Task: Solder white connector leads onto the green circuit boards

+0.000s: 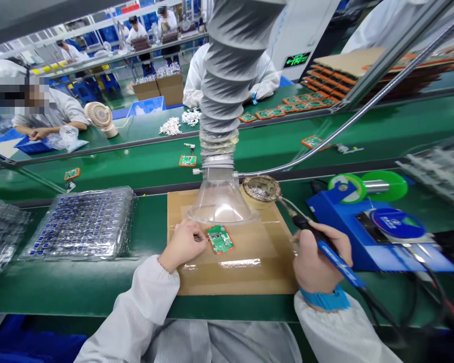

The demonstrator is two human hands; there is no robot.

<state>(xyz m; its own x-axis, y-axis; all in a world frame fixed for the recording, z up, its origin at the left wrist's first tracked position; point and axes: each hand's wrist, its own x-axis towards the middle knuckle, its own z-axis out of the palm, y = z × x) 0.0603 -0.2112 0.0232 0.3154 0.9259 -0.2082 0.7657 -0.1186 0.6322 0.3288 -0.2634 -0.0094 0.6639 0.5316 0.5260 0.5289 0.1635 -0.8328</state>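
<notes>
A green circuit board (221, 239) with an orange edge lies on a brown cardboard sheet (242, 277). My left hand (185, 243) is closed in a pinch at the board's left edge; its fingertips partly hide what is between them. In my right hand (320, 257) is a soldering iron (338, 264) with a blue and black handle, held like a pen. The iron's metal tip points up and left, at the rim of a round tip-cleaning dish (263, 189). Just beyond the board hangs a clear fume hood (223, 199).
Left of the cardboard stands a clear tray stack (81, 222) with blue parts. On the right are a blue solder-wire stand (366, 217) and trailing cables. A grey duct (242, 60) drops in front. Boards lie on the green belt (147, 159); co-workers sit beyond it.
</notes>
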